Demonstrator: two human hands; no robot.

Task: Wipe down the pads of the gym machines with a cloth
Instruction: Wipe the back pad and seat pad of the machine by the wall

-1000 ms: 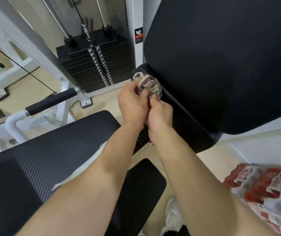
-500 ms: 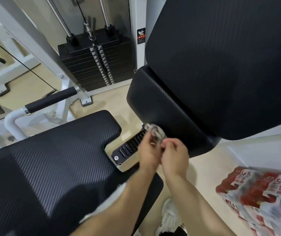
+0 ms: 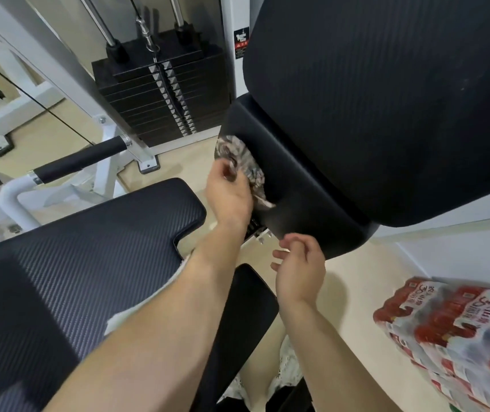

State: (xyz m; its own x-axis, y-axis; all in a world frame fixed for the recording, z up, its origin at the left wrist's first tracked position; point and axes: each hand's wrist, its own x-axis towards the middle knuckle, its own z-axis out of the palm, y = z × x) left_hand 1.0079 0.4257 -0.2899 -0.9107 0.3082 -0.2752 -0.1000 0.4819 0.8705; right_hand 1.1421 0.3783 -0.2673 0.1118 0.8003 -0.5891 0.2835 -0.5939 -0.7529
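My left hand (image 3: pixel 229 194) grips a grey patterned cloth (image 3: pixel 241 162) and holds it against the side edge of a black back pad (image 3: pixel 386 99), on its smooth lower rim (image 3: pixel 297 185). My right hand (image 3: pixel 300 269) hangs just below that rim with loosely curled fingers and holds nothing. A wide black seat pad (image 3: pixel 74 251) lies to the left under my left forearm.
A black weight stack (image 3: pixel 160 90) with cable and guide rods stands behind. A white frame arm with a black grip (image 3: pixel 80 160) juts out at left. A shrink-wrapped pack of red-labelled bottles (image 3: pixel 457 331) lies on the floor at right. A narrow black pad (image 3: pixel 238 316) sits below.
Both hands held the cloth together low on the pad's edge. Now my right hand has let go and dropped away, and my left hand has carried the cloth up along the edge.
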